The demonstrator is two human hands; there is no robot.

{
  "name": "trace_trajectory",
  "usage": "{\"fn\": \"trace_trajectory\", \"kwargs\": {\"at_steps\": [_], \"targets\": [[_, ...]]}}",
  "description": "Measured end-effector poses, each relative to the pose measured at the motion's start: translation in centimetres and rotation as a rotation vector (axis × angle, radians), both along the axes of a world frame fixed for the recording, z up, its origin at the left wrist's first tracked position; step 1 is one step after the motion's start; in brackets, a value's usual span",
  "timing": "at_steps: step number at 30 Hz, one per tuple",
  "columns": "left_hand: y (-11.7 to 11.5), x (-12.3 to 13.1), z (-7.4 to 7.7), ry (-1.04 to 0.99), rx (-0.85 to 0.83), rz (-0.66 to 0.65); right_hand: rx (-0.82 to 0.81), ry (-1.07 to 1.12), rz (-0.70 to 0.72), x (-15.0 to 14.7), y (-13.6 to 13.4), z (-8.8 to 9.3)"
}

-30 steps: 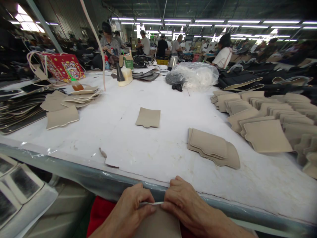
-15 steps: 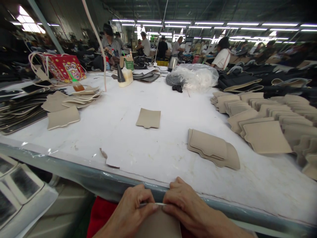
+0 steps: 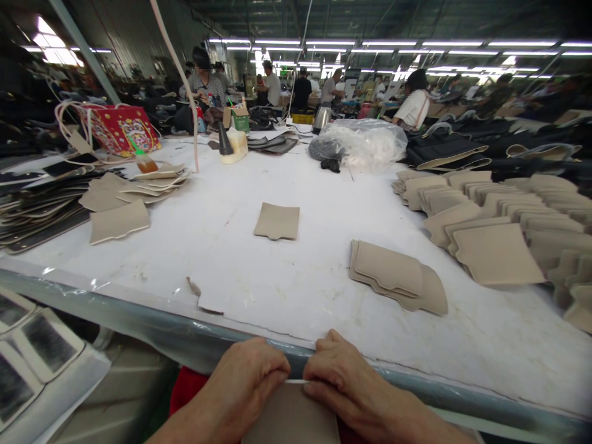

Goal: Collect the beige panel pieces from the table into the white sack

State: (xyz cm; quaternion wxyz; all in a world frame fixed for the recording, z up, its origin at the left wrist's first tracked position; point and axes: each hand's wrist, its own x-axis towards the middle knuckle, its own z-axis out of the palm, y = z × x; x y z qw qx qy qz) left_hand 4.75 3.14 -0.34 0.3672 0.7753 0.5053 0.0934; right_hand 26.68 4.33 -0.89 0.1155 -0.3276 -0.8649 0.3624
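Both my hands are low in the head view, just below the table's front edge (image 3: 139,311). My left hand (image 3: 247,379) and my right hand (image 3: 340,379) are closed, each pinching the top edge of one beige leather piece (image 3: 293,419) held over my lap. The two thumbs and forefingers nearly meet along a thin white strip at that edge. A small stack of beige pieces (image 3: 398,275) lies on the table beyond my right hand. A single beige piece (image 3: 278,221) lies at the table's middle.
Rows of beige pieces (image 3: 499,219) cover the right side, more beige pieces (image 3: 120,203) and dark ones (image 3: 37,206) the left. A clear plastic bag (image 3: 361,142), a red bag (image 3: 120,126) and a glue bottle (image 3: 145,160) stand farther back. Other people work at distant tables.
My left hand has slid slightly right along the piece's top edge, closing the gap to my right hand. The right hand has hardly moved.
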Motion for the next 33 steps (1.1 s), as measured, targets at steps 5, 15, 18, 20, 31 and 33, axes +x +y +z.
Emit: {"fn": "trace_trajectory", "kwargs": {"at_steps": [5,15,18,20,31,33], "targets": [[0.2,0.1,-0.4,0.093,0.106,-0.131,-0.011,-0.007,-0.014,0.1,0.0,-0.1],[-0.1,0.1,-1.6,0.176,0.281,-0.244,-0.012,-0.001,-0.007,0.1,0.0,-0.2],[-0.1,-0.2,-1.6,0.141,0.238,-0.178,-0.022,-0.002,-0.011,0.1,0.0,-0.1],[0.0,-0.4,-1.4,0.101,0.189,-0.081,-0.023,0.003,-0.017,0.1,0.1,-0.1],[-0.2,0.3,-0.7,-0.038,0.03,-0.064,-0.017,0.03,-0.026,0.2,0.0,-0.7],[-0.2,0.4,-1.0,-0.045,-0.003,-0.055,-0.025,0.035,-0.038,0.3,0.0,-0.8]]}}
